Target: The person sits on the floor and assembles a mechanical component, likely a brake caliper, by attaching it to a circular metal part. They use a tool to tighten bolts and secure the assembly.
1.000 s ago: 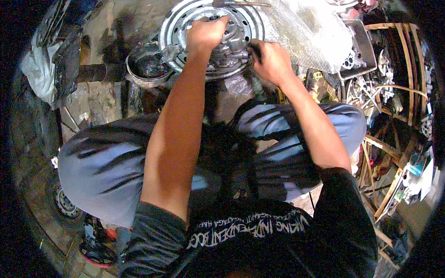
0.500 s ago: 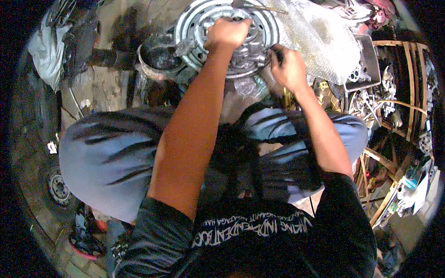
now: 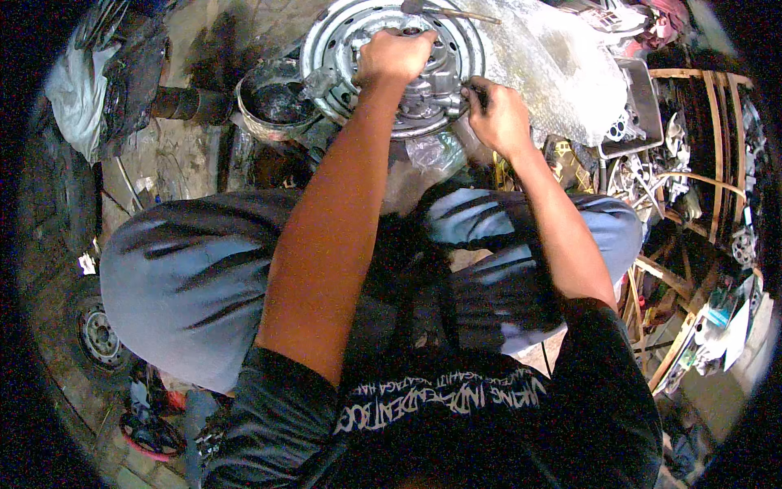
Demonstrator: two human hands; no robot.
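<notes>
A grey cast-metal part [image 3: 437,91] with rounded housings lies in the middle of a silver steel wheel rim [image 3: 319,41]. My left hand [image 3: 396,57] is closed over the part's upper left side, gripping it; the fingertips are partly hidden behind the hand. At the part's right side, by the rim's lower right edge, my right hand [image 3: 500,114] has its fingers curled in and pinched together. What they hold, if anything, is too small or hidden to make out. A brush [image 3: 456,14] with a wooden handle rests across the rim's far edge.
A round tub [image 3: 277,130] with dark contents stands left of the rim. Bubble wrap [image 3: 562,73] spreads to the right, beside a grey tray [image 3: 639,147]. Metal parts and a wooden frame [image 3: 721,155] fill the right side. A small wheel [image 3: 102,336] lies at the left.
The whole view has shifted slightly, with the rim a little further left. My left hand keeps its grip on the metal part; my right hand stays pinched at its right side.
</notes>
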